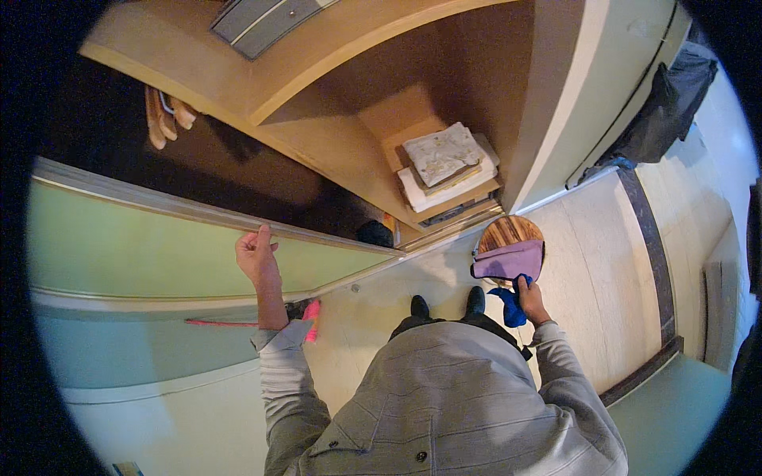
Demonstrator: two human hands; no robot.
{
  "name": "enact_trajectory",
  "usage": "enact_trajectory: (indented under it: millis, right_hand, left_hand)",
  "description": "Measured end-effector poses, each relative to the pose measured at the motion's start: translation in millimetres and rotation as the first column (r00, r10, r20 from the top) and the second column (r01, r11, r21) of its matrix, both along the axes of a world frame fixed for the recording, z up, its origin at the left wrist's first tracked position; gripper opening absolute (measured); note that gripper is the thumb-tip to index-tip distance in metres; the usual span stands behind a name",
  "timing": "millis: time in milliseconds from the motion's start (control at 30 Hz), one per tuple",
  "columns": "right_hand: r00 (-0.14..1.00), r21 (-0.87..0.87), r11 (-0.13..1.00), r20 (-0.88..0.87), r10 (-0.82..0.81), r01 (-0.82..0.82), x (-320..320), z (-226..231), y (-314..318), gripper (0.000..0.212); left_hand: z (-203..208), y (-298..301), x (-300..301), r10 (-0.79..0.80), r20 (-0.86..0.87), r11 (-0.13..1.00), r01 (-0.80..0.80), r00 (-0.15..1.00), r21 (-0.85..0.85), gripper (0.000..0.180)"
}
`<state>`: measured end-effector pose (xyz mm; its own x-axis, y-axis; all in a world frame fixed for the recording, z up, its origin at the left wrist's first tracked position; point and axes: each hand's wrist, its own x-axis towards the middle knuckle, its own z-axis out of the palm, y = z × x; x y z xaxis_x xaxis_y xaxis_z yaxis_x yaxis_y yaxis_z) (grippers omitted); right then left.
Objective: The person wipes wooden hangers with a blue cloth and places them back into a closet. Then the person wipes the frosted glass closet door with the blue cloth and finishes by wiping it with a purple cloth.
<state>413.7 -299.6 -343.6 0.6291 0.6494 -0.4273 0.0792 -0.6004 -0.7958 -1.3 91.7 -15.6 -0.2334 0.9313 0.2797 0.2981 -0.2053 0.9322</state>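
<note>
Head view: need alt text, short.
Seen from above, a person's left hand grips the top edge of a green door while the right hand holds a blue cloth beside a purple pouch on a round wooden stool. Folded linens sit in the open closet.

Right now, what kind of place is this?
Likely a home bedroom or hallway closet: a sliding door under the left hand, folded linens on a shelf inside, hangers on a rail.

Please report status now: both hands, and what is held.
Left hand grips the green sliding door edge. Right hand holds a blue cloth, beside a purple pouch. Nothing blocking.
</note>
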Motion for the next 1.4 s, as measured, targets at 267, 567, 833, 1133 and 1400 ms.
enact_trajectory:
  millis: [267,567,833,1133,1400]
  right_hand:
    - [0.998,-0.112,0.992,-0.006,-0.057,0.056,-3.1,-47.9,-46.1,0.06]
    - [0.96,-0.204,0.95,-0.098,-0.262,0.238,-17.4,-92.3,-103.3,0.058]
    - [0.918,-0.23,0.906,-0.097,-0.385,0.356,-31.6,-156.9,-155.1,0.048]
    - [0.886,-0.214,0.879,-0.099,-0.453,0.426,-44.7,-139.8,-159.9,0.065]
    - [0.919,-0.155,0.92,-0.11,-0.379,0.361,-30.6,-79.4,-138.6,0.063]
  left_hand:
    - [-1.3,-10.5,69.2,-0.197,0.11,0.98,0.197,0.974,0.01,0.029]
    - [-14.6,-25.5,145.3,-0.391,0.059,0.92,0.392,0.919,-0.011,0.027]
    - [-17.8,-38.4,199.9,-0.723,0.126,0.68,0.732,0.679,-0.037,0.045]
    - [-29.0,-66.4,218.1,-0.704,-0.176,0.707,0.701,0.688,-0.094,0.05]
    - [-36.3,-52.2,210.7,-0.592,-0.29,0.803,0.583,0.752,-0.128,0.05]
